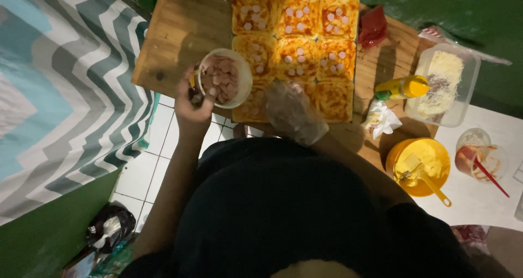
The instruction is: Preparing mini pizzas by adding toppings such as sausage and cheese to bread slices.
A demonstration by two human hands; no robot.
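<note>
My left hand (195, 104) grips a small white bowl (241, 71) of pink sausage slices by its near rim, holding it above the near left corner of a wooden table (180, 32). My right hand (293, 110), inside a clear plastic glove, hovers over the nearest row of sauced bread slices (297, 52), which lie in a three-wide grid. The far and middle rows carry sausage pieces; the near right slice (333, 99) shows only sauce. Whether the gloved fingers hold anything is unclear.
Right of the bread stand a yellow squeeze bottle (403, 87), a crumpled tissue (380, 119), a clear tub of grated cheese (444, 84), a yellow bowl with a spoon (419, 166), a red sachet (373, 26) and a sauce cup (480, 157). A striped cloth (60, 87) lies left.
</note>
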